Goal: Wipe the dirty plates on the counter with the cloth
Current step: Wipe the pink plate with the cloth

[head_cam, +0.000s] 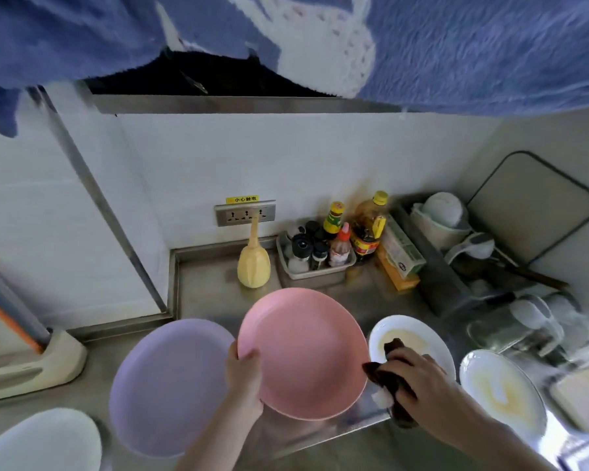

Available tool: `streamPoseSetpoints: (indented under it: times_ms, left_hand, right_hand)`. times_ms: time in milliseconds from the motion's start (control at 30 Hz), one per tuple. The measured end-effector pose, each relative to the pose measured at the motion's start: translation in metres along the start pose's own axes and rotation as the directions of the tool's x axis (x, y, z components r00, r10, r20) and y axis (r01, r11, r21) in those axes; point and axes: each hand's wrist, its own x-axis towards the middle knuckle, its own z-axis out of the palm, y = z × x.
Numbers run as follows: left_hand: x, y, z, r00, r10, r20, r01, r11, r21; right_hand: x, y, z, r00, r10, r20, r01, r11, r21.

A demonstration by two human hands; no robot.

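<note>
My left hand grips the left rim of a pink plate, held tilted above the steel counter. A dark brown cloth is bunched in my right hand, which rests on a white plate smeared with yellowish residue. Further right lies another white plate, also streaked yellow. A purple plate lies flat to the left of the pink one. At the bottom left corner sits a white plate.
A yellow squeeze bottle, a tray of condiment bottles and boxes stand at the back of the counter. A dish rack with cookware and glass containers fills the right side. Blue fabric hangs overhead.
</note>
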Motion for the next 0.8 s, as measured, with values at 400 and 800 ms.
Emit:
streamPoseSetpoints:
  times_ms: [400,800]
  left_hand:
    - [0.016,-0.061,0.037,0.974,0.011,-0.227,-0.013,1.0,-0.008]
    - [0.003,-0.08,0.072,0.905,0.04,-0.423,-0.071,0.996,-0.057]
  right_hand:
    - [-0.024,0.076,-0.006,0.878,0.471,0.083,-0.404,0.637,0.656]
    - [0.0,0.187,0.006,0.898,0.391,0.201,-0.378,0.45,0.809]
